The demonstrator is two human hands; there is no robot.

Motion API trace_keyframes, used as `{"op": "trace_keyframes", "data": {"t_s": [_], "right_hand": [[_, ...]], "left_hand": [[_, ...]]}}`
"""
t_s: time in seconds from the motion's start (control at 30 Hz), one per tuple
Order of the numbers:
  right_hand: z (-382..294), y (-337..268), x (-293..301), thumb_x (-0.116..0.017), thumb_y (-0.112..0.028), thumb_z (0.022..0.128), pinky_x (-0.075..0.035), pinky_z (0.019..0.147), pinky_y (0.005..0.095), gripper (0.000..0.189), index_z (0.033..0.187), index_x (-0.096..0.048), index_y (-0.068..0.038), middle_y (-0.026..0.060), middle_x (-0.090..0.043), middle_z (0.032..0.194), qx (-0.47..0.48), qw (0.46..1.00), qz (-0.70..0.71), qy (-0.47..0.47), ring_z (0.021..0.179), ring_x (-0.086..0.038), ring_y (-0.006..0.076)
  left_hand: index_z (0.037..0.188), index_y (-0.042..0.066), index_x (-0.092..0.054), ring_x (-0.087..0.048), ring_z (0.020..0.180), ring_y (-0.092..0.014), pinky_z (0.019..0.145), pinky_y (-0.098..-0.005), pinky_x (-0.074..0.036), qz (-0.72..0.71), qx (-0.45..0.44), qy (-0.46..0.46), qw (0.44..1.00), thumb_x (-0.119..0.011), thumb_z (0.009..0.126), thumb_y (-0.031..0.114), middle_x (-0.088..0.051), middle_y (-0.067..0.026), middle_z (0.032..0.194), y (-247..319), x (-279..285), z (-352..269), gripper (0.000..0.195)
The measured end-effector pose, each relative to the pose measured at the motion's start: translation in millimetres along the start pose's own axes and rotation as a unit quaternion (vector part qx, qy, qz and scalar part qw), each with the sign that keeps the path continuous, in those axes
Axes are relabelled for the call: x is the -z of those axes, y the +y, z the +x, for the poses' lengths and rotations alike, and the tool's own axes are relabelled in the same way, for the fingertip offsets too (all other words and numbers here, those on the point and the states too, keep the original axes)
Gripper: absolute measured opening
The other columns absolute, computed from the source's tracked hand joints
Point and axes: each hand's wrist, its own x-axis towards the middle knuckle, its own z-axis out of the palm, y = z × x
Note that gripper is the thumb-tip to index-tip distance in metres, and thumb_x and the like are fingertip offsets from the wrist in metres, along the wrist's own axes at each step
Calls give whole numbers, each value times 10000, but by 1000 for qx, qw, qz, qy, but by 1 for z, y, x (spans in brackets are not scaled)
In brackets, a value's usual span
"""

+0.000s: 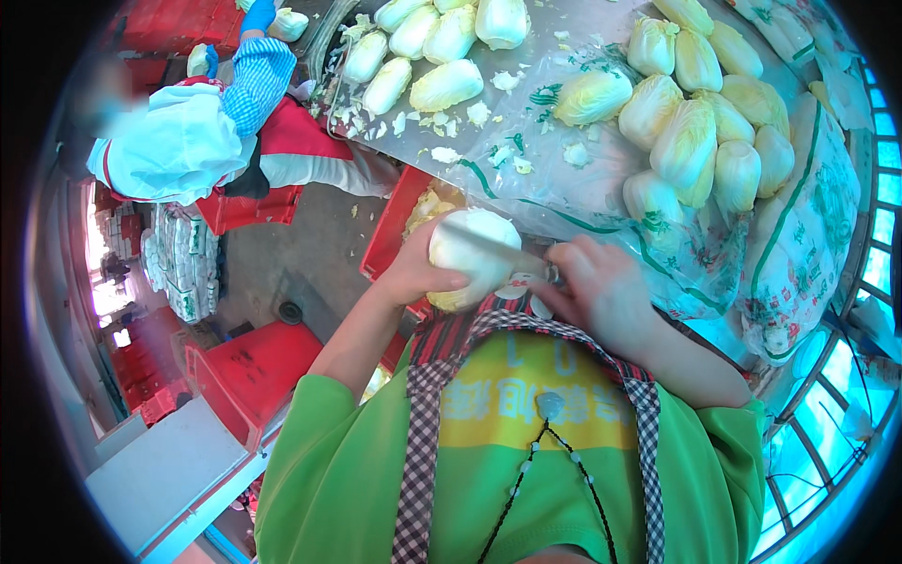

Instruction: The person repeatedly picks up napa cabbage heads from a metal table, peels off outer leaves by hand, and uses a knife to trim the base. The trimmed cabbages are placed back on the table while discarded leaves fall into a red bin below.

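Close to my chest, my left hand (pixel 421 264) grips a napa cabbage (pixel 479 271) from its left side, with the white base turned up. My right hand (pixel 595 282) is closed around the handle of a knife (pixel 486 243), whose blade, blurred, lies across the cabbage's base. Whether the edge has entered the cabbage I cannot tell. Below and left of the cabbage, a red crate (pixel 384 243) holds loose yellowish leaves (pixel 428 208).
A metal table (pixel 416 134) bears several napa cabbages (pixel 447 86) and leaf scraps. More cabbages (pixel 683 144) are heaped on a printed plastic bag (pixel 564 190) at right. A co-worker (pixel 176 134) with blue gloves stands at left. Red crates (pixel 261 366) sit on the left.
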Motion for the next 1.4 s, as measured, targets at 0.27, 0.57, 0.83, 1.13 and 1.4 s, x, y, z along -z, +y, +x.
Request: {"op": "trace_keyframes", "data": {"t_s": [0.27, 0.57, 0.83, 1.13, 1.4], "right_hand": [[-2, -1, -16, -601, -111, 784, -490, 521, 368, 137, 844, -498, -44, 110, -545, 724, 24, 995, -27, -98, 573, -595, 261], [3, 0, -16, -588, -105, 782, -500, 519, 371, 129, 833, -489, -40, 111, -548, 698, 21, 993, -43, -104, 592, -611, 266], [-1, 9, -25, -588, -125, 815, -514, 504, 404, 110, 839, -503, -59, 124, -602, 697, -43, 986, -79, -137, 581, -634, 289], [-8, 18, -16, -656, -92, 796, -520, 582, 450, 163, 874, -524, -36, 179, -609, 721, -111, 993, -31, -12, 651, -639, 360], [-130, 246, 119, -573, -203, 899, -487, 715, 481, 495, 1330, -463, 16, 247, -631, 957, -338, 886, -224, 224, 831, -614, 406]], "left_hand": [[1353, 20, -476, -553, 1161, -182, 1003, -356, -434, 30, -18, 18, 999, -864, 636, 296, -586, -69, 1261, 2, -3, 1, 860], [1381, 19, -442, -540, 1186, -190, 1018, -367, -430, 26, -16, -26, 999, -884, 612, 281, -575, -78, 1275, -1, 1, 2, 925], [1372, 4, -454, -560, 1180, -223, 1024, -387, -432, 41, 1, -21, 999, -901, 537, 347, -579, -109, 1279, -2, -1, -3, 1007], [1356, 33, -483, -562, 1177, -226, 1010, -387, -440, 98, -62, -37, 993, -901, 512, 319, -571, -105, 1286, 10, -3, -5, 984], [1504, 54, -264, -550, 1198, -375, 965, -534, -481, -247, -26, -45, 968, -606, 739, 712, -478, -207, 1380, 13, 18, 12, 1066]]}}
